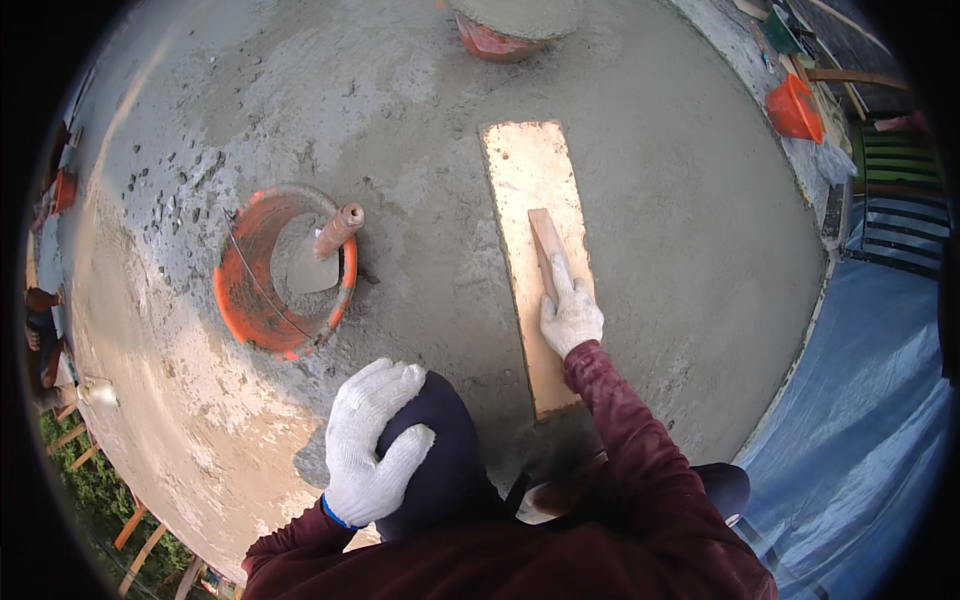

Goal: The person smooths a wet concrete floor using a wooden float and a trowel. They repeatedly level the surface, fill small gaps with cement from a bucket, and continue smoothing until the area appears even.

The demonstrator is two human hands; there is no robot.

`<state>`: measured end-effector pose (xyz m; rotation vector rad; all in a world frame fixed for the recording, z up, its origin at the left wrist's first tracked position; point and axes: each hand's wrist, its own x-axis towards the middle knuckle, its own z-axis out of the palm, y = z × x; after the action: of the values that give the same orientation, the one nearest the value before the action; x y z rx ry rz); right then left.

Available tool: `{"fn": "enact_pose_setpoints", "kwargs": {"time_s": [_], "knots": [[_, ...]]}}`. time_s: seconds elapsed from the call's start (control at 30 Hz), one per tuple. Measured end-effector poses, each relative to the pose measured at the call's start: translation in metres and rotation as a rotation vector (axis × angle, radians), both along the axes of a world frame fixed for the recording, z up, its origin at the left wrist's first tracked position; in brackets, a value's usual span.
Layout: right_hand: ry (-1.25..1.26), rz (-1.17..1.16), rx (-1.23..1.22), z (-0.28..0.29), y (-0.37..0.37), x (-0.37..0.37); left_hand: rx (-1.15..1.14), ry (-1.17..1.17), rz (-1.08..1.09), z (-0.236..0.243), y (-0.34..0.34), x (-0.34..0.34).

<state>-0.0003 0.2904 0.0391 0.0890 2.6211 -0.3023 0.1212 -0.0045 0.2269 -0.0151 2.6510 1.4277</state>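
Observation:
My right hand (573,318), in a white knit glove, is closed around the near end of the handle of a long wooden float (515,190). The float's pale board lies flat on wet grey concrete (690,250), its handle running along the middle. My left hand (372,435), also gloved in white, rests on my dark-clad knee with the thumb spread from the fingers; it holds nothing. Left of the float stands an orange bucket (227,300) smeared with cement. Inside it leans a trowel (338,232) with its handle up over the rim.
Another orange bucket (497,42), heaped with grey mix, stands at the far edge. Loose gravel (175,195) lies on the left. Blue sheeting (850,400) borders the slab on the right, near an orange container (795,107). Part of another person (42,335) shows at the left rim.

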Motion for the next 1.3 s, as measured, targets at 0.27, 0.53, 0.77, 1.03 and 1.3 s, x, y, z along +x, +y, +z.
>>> {"fn": "enact_pose_setpoints", "kwargs": {"time_s": [0.27, 0.53, 0.77, 1.03, 1.3], "knots": [[-0.030, -0.010, -0.032, -0.004, -0.022, 0.035, 0.041, 0.014, -0.001, 0.003, -0.007, 0.013], [0.200, 0.332, -0.165, -0.038, -0.109, -0.095, 0.107, 0.036, 0.018, -0.005, -0.015, 0.023], [0.120, 0.253, -0.252, -0.011, -0.135, -0.062, 0.060, 0.123, -0.007, 0.003, -0.002, 0.009], [0.072, -0.247, 0.035, -0.009, 0.036, -0.005, 0.090, -0.124, -0.356, 0.005, 0.000, -0.056], [0.030, -0.311, -0.268, -0.007, -0.021, -0.068, 0.348, -0.105, -0.275, -0.151, 0.114, -0.167]]}}
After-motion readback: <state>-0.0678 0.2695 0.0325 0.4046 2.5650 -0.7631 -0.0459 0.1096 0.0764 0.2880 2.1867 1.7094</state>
